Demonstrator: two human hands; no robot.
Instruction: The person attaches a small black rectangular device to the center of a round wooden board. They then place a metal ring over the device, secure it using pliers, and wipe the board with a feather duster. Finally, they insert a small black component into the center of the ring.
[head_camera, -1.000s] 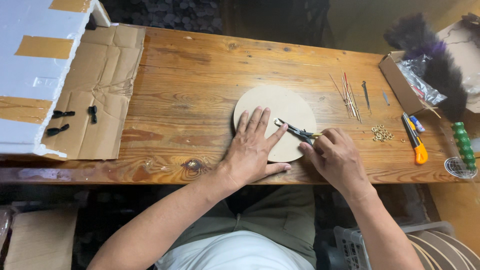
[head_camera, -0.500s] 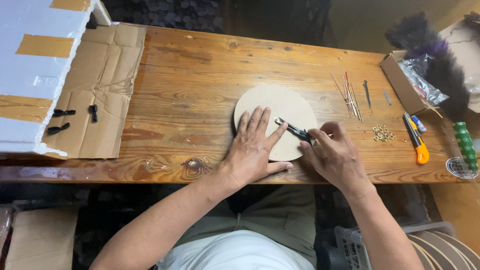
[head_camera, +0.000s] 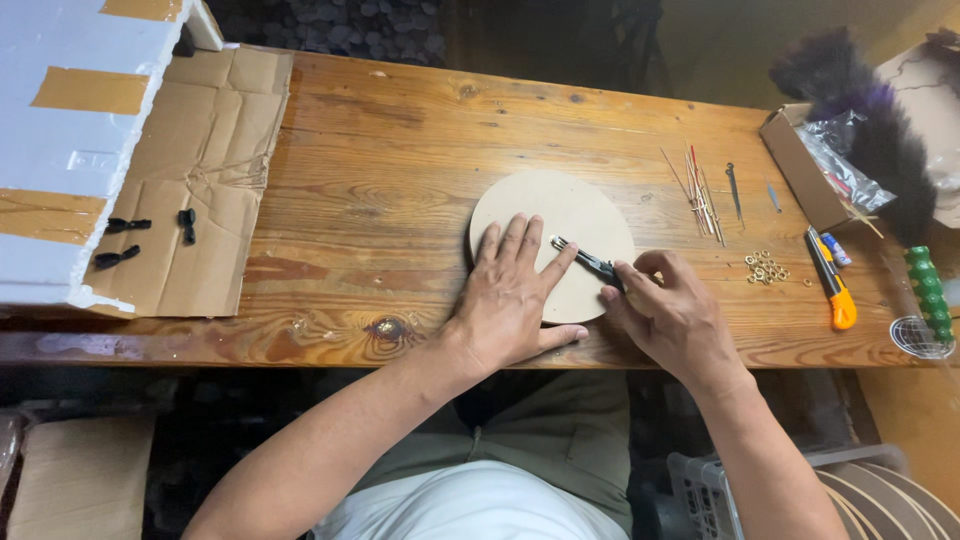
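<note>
Gripping the dark pliers (head_camera: 590, 264), the right hand (head_camera: 670, 318) aims their long axis up-left toward the left hand (head_camera: 515, 295), which lies flat (fingers spread) on the round board (head_camera: 560, 205) beside it on the bench (head_camera: 400, 150).

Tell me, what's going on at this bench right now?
A person sits at a wooden workbench. The left hand lies flat, fingers spread, on a pale round board, pinning it down. The right hand holds a small dark tool with its tip on the board's face, near the left fingertips. To the right lie thin sticks, small brass rings and an orange utility knife.
</note>
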